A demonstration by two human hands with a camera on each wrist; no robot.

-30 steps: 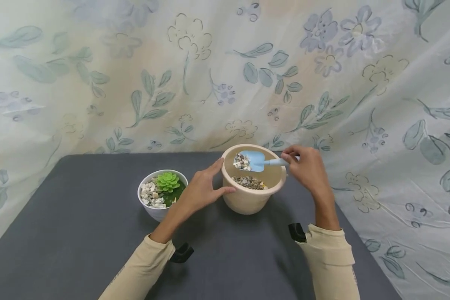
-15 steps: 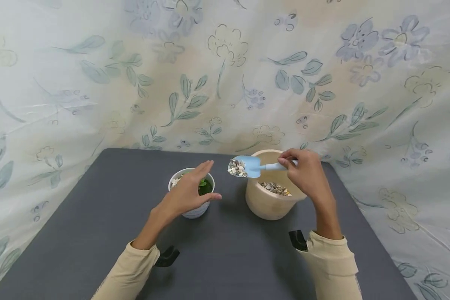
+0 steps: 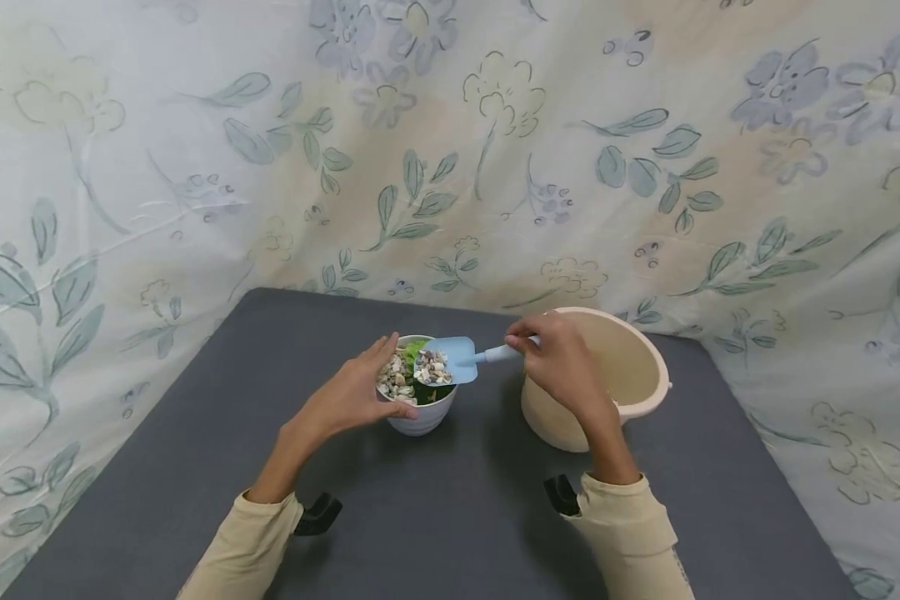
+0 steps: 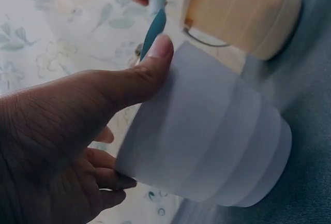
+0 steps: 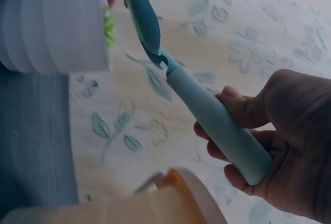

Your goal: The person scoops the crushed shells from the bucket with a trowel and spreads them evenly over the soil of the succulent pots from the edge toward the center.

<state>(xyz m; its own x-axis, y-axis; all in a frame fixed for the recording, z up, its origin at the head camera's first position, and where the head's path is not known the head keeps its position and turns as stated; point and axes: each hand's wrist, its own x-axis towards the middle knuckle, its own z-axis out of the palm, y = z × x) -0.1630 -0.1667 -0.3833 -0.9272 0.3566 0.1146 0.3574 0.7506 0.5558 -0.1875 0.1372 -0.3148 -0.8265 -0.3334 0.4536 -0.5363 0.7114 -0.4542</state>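
My right hand (image 3: 566, 362) grips the handle of a light blue trowel (image 3: 461, 357), its blade loaded with small pebbles (image 3: 431, 367). That blade hangs over a white flowerpot (image 3: 422, 421) with ribbed sides. Inside the flowerpot are pale stones (image 3: 396, 379), a green artificial succulent (image 3: 417, 344), partly behind the blade, and dark green matter. My left hand (image 3: 337, 400) holds the flowerpot from the left, thumb (image 4: 160, 48) against its near side by the rim and fingers around toward the far side. In the right wrist view, thumb and fingers wrap the trowel handle (image 5: 217, 123).
A larger beige bucket (image 3: 551, 421) stands to the right, partly behind my right hand; its inside bottom is hidden. Both containers are on a dark grey table (image 3: 435, 533). A floral curtain (image 3: 435, 167) hangs behind it. A black mount (image 3: 318, 514) sits at each wrist.
The left hand left the bucket and reached the white flowerpot. The right hand carried the loaded trowel leftward, from above the bucket to above the flowerpot. The head view swung left.
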